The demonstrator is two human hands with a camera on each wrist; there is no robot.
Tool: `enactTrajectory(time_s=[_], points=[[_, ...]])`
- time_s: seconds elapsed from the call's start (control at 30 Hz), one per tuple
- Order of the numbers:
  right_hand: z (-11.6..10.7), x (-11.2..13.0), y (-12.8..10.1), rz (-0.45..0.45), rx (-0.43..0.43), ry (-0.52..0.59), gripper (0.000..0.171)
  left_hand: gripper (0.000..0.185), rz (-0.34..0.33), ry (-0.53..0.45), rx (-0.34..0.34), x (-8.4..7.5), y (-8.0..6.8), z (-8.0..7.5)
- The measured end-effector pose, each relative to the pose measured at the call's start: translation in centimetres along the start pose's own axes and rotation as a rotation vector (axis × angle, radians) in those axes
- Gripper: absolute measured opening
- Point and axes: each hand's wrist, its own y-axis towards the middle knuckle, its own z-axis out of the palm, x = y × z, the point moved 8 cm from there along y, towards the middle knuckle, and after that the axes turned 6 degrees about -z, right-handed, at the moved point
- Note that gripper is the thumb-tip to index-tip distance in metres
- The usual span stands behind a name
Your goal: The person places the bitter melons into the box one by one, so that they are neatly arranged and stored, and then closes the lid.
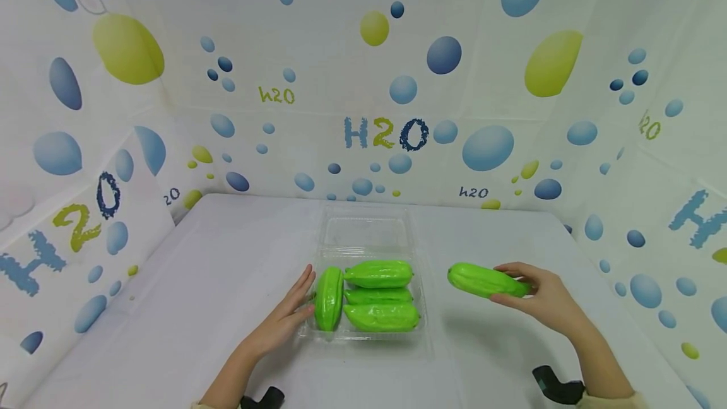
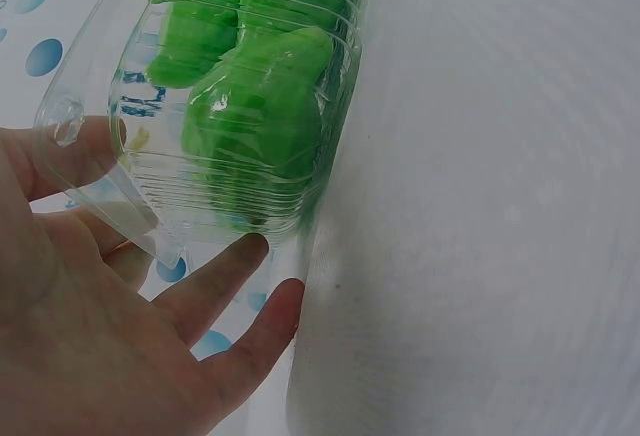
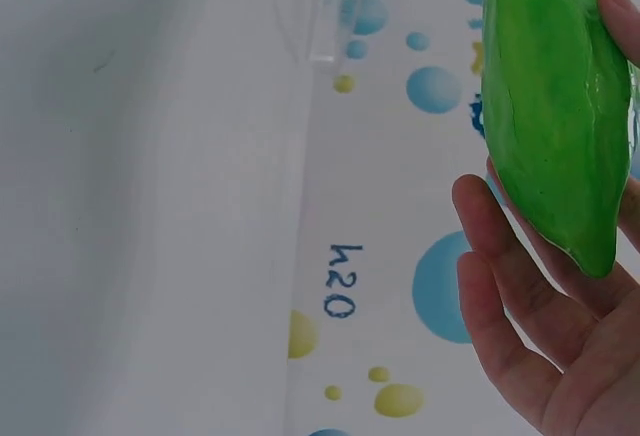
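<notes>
My right hand [image 1: 545, 302] holds a glossy bright green vegetable, long and ridged with a pointed end [image 1: 477, 279], above the table to the right of a clear plastic container [image 1: 369, 336]. In the right wrist view the thumb and fingers grip this vegetable [image 3: 550, 86] near its pointed end. Several like it lie in the container: one green vegetable [image 1: 329, 298] lengthwise at the left, the others [image 1: 382, 318] crosswise beside it. My left hand [image 1: 281, 320], fingers mostly straight, rests against the container's left side; the left wrist view shows its fingertips at the ribbed wall [image 2: 190, 196].
The container's clear lid [image 1: 366, 232] lies folded back behind it on the white table [image 1: 227, 257]. A white curtain printed with drops and H2O lettering [image 1: 386, 134] stands around the table's back and sides.
</notes>
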Motion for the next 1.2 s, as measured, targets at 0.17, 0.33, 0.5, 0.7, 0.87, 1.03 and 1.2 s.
enactTrajectory(time_s=[0.17,0.33,0.5,0.7,0.87,1.03,1.2], points=[[0.8,0.5,0.4,0.0,-0.006,0.014,0.049,0.06,-0.004,-0.007,0.004,-0.1,0.0,0.0],[1.6,1.1,0.9,-0.007,-0.005,0.03,0.049,0.06,-0.007,-0.017,0.002,-0.1,0.0,0.0],[2.4,1.6,1.4,-0.023,-0.001,0.042,0.049,0.06,-0.011,-0.014,-0.003,0.0,0.0,0.1],[3.3,2.7,2.0,-0.059,-0.006,0.07,0.048,0.06,-0.009,-0.014,-0.004,0.1,0.0,0.0],[3.9,3.9,2.6,-0.091,-0.006,0.101,0.048,0.06,-0.01,-0.01,-0.004,0.1,0.0,0.0],[4.9,5.4,3.5,-0.118,0.008,0.141,0.049,0.06,-0.017,-0.003,-0.007,0.1,0.0,-0.1],[6.0,6.6,4.3,-0.143,0.036,0.173,0.048,0.061,-0.027,0.009,-0.016,0.6,0.2,0.0]])
